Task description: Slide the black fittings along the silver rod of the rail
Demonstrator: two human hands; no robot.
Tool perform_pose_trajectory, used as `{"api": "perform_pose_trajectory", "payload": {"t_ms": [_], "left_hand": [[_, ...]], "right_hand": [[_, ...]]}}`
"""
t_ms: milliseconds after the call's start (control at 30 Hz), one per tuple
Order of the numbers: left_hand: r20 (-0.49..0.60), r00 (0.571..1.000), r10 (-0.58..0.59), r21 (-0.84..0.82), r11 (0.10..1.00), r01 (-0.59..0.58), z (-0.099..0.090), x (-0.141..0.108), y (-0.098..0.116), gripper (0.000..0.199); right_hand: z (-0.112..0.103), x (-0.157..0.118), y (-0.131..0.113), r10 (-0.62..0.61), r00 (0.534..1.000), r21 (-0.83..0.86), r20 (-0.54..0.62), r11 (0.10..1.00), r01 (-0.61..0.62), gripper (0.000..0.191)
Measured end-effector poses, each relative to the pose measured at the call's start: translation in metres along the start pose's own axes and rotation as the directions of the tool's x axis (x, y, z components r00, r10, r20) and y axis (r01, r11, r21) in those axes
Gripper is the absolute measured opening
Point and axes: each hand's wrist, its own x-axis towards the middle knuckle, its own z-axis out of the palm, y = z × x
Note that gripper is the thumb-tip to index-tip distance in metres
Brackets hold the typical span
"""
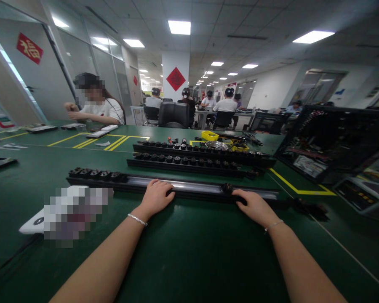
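The left hand [157, 197] lies half open on the long black rail with a shiny clear channel [192, 185], fingers over its top. The right hand [252, 204] is curled at the rail, fingertips beside a small round black part [227, 188] seated in it; whether it grips either cannot be told. The hands are apart. Black round pieces [94, 173] fill the rail's left end. Just beyond lie two black strips of round parts [185, 167], then a yellow tray [210, 136]. A blurred white object [33, 222] sits near left, an open black case [318, 143] far right.
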Motion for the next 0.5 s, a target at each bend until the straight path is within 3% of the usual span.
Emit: {"api": "perform_pose_trajectory", "payload": {"t_ms": [500], "left_hand": [[0.002, 1.000, 0.005, -0.010, 1.000, -0.005, -0.0008, 0.0001, -0.0004, 0.026]], "right_hand": [[-0.0013, 0.0007, -0.0005, 0.017, 1.000, -0.005, 0.002, 1.000, -0.017, 0.029]]}}
